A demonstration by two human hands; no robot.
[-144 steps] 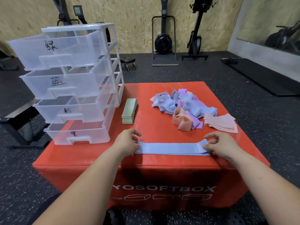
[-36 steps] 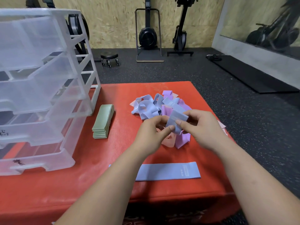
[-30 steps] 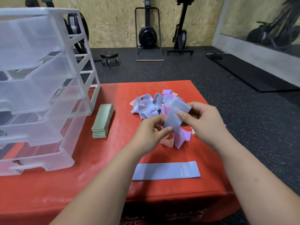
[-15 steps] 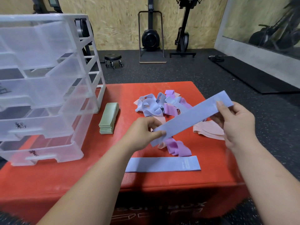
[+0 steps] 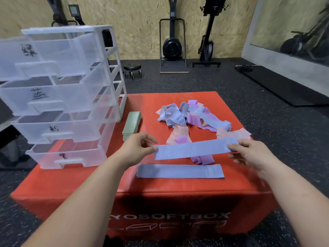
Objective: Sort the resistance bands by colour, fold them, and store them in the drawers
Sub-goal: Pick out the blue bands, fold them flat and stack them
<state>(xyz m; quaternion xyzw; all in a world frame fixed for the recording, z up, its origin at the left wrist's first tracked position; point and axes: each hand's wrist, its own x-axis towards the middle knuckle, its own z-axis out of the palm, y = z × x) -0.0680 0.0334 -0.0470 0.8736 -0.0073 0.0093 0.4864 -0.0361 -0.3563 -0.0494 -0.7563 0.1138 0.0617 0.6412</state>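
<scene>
Red box (image 5: pixel 89 184) | left hand (image 5: pixel 137 147), right hand (image 5: pixel 252 154) pinch blue band (image 5: pixel 194 150) ends | right fingers (image 5: pixel 235 156) blurred | top drawer (image 5: pixel 35 56) cut off

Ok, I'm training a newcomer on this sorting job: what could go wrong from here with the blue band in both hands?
1. The flat blue band lies near the front edge of the red box; setting the held blue band on it could nudge it off.
2. A loose purple band lies just beneath the held one, between left hand and right hand, and might get caught up, mixing colours.
</scene>
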